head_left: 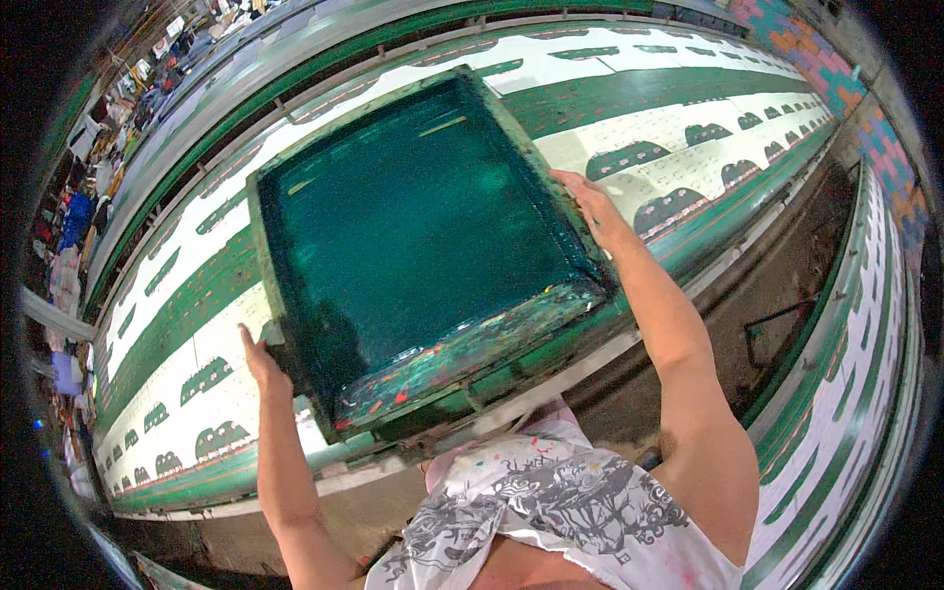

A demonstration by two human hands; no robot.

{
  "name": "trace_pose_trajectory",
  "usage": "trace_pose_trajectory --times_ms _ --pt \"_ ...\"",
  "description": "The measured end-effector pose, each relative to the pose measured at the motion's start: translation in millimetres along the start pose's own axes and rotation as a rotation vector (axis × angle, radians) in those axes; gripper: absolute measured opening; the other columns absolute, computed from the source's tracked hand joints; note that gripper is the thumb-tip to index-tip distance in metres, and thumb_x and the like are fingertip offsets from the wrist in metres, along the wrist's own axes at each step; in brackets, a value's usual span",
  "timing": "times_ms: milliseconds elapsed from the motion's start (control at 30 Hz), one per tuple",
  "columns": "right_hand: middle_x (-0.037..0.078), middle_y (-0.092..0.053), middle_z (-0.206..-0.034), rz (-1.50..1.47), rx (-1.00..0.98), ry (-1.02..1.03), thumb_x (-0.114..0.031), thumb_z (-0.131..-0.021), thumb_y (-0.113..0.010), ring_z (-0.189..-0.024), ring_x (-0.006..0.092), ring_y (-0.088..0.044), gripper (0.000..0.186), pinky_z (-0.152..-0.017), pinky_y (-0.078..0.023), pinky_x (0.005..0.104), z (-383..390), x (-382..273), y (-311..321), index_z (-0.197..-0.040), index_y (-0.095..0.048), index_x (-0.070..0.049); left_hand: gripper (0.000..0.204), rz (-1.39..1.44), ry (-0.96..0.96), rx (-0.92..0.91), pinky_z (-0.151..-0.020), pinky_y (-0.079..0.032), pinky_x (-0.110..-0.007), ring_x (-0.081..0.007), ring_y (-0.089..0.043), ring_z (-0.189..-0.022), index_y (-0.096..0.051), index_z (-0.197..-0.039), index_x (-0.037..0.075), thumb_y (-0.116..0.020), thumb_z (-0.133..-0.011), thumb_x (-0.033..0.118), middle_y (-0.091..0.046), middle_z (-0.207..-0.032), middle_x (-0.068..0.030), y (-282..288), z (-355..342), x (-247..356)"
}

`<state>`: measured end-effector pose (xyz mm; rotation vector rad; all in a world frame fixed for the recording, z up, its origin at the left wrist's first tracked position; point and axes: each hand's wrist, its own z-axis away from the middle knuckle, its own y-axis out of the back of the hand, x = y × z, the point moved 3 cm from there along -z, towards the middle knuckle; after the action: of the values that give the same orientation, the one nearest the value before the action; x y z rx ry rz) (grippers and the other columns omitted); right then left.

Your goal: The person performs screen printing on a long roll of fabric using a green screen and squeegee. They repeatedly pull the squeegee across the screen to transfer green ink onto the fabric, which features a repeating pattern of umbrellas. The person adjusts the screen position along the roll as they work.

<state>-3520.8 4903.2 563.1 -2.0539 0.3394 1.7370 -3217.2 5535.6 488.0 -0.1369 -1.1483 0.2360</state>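
Tilted across the long table is a large screen printing frame (423, 216), its mesh dark green and its worn rim smeared with paint. My right hand (595, 214) grips the frame's right side, the fingers lying along the outer edge. On the lower left side my left hand (265, 364) holds the frame; part of its fingers is hidden by the rim. Red and orange paint specks mark the near bar. Around and under the frame, white fabric pieces (560, 128) bear rows of dark green, dome-shaped prints (629, 157).
The long green table (610, 103) curves away to both sides. Another table with white and green strips (836, 413) stands at the right, beyond a dark gap. Further tables (211, 108) lie at the back left, beside piled cloth and clutter (79, 221). Coloured paving (801, 49) shows at the far right.
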Motion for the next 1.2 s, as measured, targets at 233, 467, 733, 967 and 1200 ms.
trace_pose_trajectory --times_ms 233,467,733,967,1200 --pt "0.012 -0.060 -0.160 0.039 0.111 0.027 -0.046 -0.111 -0.063 -0.148 0.0252 -0.054 0.066 -0.127 -0.037 0.0402 10 -27 158 -0.154 -0.060 0.004 0.091 0.015 -0.098 0.005 -0.088 -0.056 -0.043 -0.0247 -0.069 -0.096 -0.066 -0.138 -0.013 -0.061 -0.104 0.072 -0.073 -0.114 -0.0147 -139 80 -77" --pt "0.014 -0.052 -0.168 0.052 0.121 -0.041 -0.058 -0.102 -0.066 -0.162 0.0288 -0.037 0.077 -0.132 -0.018 0.0499 1 -15 253 -0.159 -0.060 -0.008 0.082 -0.048 -0.163 0.161 -0.085 -0.055 -0.041 -0.0228 -0.069 -0.093 -0.071 -0.127 -0.009 -0.063 -0.105 0.070 -0.074 -0.110 -0.0120 -194 118 -118" --pt "0.015 -0.065 -0.154 -0.097 0.058 0.131 -0.037 -0.111 -0.062 -0.148 0.0310 -0.055 0.057 -0.126 -0.039 0.0447 -4 -3 308 -0.154 -0.062 0.000 0.072 -0.079 -0.263 0.159 -0.074 -0.051 -0.040 -0.0195 -0.062 -0.077 -0.075 -0.101 -0.002 -0.064 -0.105 0.069 -0.071 -0.091 -0.0081 -236 147 -128" --pt "0.014 -0.053 -0.168 0.373 -0.015 0.279 -0.032 -0.115 -0.056 -0.158 0.0317 -0.046 0.056 -0.129 -0.033 0.0537 -2 9 345 -0.163 -0.051 -0.003 0.072 -0.215 -0.331 0.236 -0.069 -0.045 -0.042 -0.0188 -0.051 -0.073 -0.070 -0.082 -0.001 -0.062 -0.107 0.066 -0.061 -0.078 -0.0057 -256 159 -137" --pt "0.017 -0.055 -0.166 0.167 0.119 -0.096 -0.024 -0.111 -0.062 -0.154 0.0361 -0.049 0.050 -0.129 -0.035 0.0492 -7 -10 328 -0.157 -0.060 -0.006 0.082 -0.443 -0.377 0.296 -0.077 -0.045 -0.047 -0.0245 -0.053 -0.078 -0.070 -0.083 -0.011 -0.059 -0.107 0.066 -0.065 -0.078 -0.0141 -260 171 -131"
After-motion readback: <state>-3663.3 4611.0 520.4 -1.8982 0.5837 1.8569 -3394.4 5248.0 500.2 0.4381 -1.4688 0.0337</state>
